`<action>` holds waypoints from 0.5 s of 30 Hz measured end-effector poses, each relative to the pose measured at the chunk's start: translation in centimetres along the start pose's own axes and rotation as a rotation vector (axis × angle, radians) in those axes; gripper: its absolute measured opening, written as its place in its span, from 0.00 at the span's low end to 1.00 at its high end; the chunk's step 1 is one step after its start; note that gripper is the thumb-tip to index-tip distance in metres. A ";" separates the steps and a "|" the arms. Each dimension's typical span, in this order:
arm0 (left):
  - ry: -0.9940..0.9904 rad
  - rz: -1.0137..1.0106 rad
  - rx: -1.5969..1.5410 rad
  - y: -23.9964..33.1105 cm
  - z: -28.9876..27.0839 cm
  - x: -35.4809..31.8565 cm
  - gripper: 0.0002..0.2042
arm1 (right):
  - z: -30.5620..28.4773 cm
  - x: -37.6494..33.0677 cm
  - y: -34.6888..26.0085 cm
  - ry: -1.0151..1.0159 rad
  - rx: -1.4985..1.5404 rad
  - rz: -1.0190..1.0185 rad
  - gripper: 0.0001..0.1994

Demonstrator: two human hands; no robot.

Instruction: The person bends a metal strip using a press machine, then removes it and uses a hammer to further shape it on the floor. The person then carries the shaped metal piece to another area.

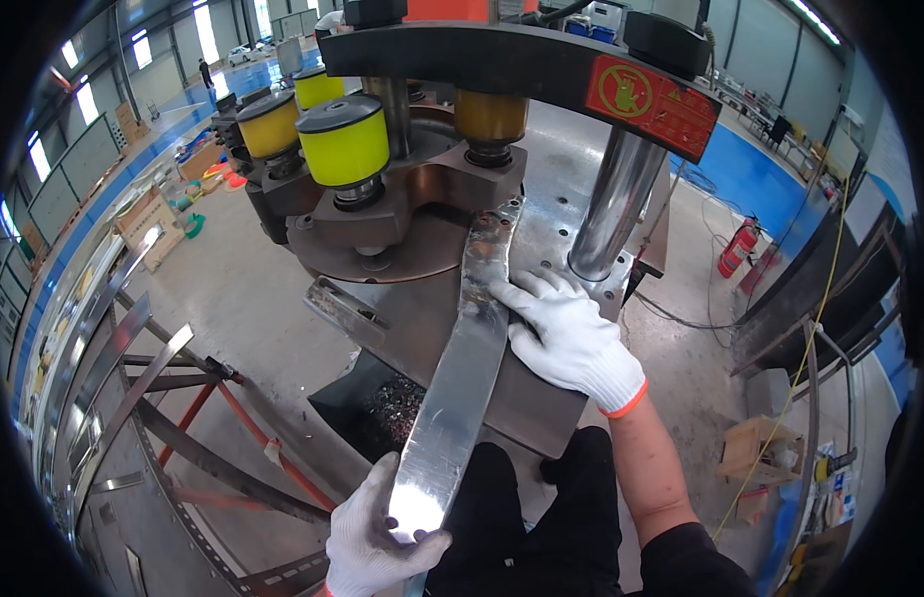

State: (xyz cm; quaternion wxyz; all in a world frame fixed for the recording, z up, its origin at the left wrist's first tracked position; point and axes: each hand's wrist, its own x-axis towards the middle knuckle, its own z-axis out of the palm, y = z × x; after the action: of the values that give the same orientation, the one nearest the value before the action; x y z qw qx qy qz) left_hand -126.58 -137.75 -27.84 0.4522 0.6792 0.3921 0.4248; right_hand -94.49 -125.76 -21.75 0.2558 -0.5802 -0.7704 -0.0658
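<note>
A long, shiny flat steel bar slants from my lap up to the worn metal table of a punching machine. Its far end, with small holes, lies beneath the tooling. My left hand, in a white knit glove, is closed round the bar's near end, thumb across the top beside two holes. In a matching glove with an orange cuff, my right hand rests on the table with fingers stretched out, fingertips touching the bar's right edge. Yellow-green cylindrical tool heads stand on the round turret left of the bar's far end.
A thick steel column rises right of my right hand, under a red warning plate. Below the table sits a dark bin of metal scraps. Curved metal strips lean on a rack at left. A fire extinguisher stands at right.
</note>
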 end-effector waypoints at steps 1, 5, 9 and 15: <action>0.015 -0.034 -0.093 0.3 0.1 0.3 0.46 | 0.0 0.2 0.1 -0.026 0.008 0.022 0.24; 0.081 -0.164 -0.140 2.5 0.1 1.8 0.35 | 0.2 0.6 -0.3 -0.036 0.007 0.028 0.25; 0.164 -0.265 -0.275 0.7 0.3 1.2 0.38 | 0.2 0.9 -0.4 0.005 -0.008 0.023 0.24; 0.205 -0.269 -0.280 1.3 0.3 1.6 0.35 | 0.3 0.9 -0.2 0.039 -0.042 -0.026 0.23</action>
State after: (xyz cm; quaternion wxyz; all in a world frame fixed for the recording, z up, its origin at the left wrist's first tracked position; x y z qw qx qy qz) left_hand -125.56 -136.75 -26.35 0.5523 0.5045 0.4604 0.4779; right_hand -94.92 -124.88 -21.56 0.2577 -0.5740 -0.7712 -0.0968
